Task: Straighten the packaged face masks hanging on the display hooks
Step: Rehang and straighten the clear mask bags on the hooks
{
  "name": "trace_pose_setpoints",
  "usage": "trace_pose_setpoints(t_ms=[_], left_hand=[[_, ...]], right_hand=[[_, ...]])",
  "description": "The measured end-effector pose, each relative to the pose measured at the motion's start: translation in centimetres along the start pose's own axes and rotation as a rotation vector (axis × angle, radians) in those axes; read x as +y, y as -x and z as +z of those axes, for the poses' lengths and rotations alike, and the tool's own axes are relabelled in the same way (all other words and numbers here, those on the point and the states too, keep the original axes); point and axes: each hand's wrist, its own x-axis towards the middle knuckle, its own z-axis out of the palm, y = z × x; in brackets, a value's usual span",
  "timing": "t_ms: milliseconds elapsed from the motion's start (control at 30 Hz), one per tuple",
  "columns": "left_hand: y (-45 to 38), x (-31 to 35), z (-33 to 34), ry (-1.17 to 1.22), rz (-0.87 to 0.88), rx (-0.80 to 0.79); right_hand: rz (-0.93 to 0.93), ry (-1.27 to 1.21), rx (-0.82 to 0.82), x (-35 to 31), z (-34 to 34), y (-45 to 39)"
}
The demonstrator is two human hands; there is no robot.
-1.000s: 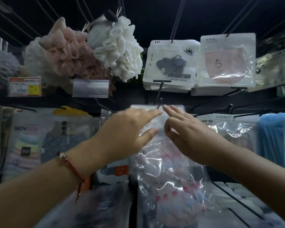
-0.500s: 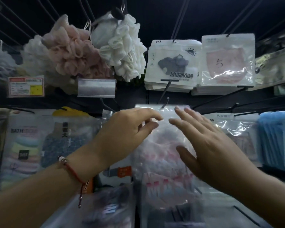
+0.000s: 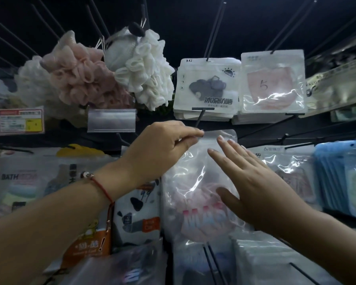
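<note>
Two hands (image 3: 162, 149) (image 3: 253, 182) on crinkly clear mask packet (image 3: 195, 177)

Pink bath pouf (image 3: 80, 79) beside white bath pouf (image 3: 146, 70).

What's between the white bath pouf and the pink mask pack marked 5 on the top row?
In the head view, a white pack picturing a dark mask hangs between the white bath pouf and the pink mask pack marked 5.

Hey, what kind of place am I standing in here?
Most likely a shop aisle with a hook display wall. Packaged face masks hang on metal hooks, a price tag sits in a holder at left, and bath sponges hang above.
</note>
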Motion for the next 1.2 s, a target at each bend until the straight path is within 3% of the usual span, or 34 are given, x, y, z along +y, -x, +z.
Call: trace_pose_setpoints(t_ms=[267,533,700,900,1067,1200], left_hand=[[-0.7,0.7,0.8,0.039,-0.088,0.054],[-0.1,0.4,1.1,0.259,-0.409,-0.012],[0.7,-0.3,2.1,-0.219,-0.192,-0.059],[2.6,-1.1,2.0,-0.385,-0.153,-0.138],[7.6,0.3,0.3,-0.367,-0.232,-0.217],[14.0,1.4,-1.8,-0.228,-0.418,-0.495]], right_hand=[[0.022,-0.058,-0.026,0.4,0.4,-0.6],[0.012,-0.152,-0.018,-0.2,0.8,-1.1],[0.036,-0.183,-0.115,-0.3,2.0,-1.1],[0.06,-0.206,-0.159,-0.5,2.3,-0.8],[0.001,-0.238,-0.129,-2.5,2.0,0.7],[-0.116,-0.294,-0.125,-6.8,2.2,2.7]])
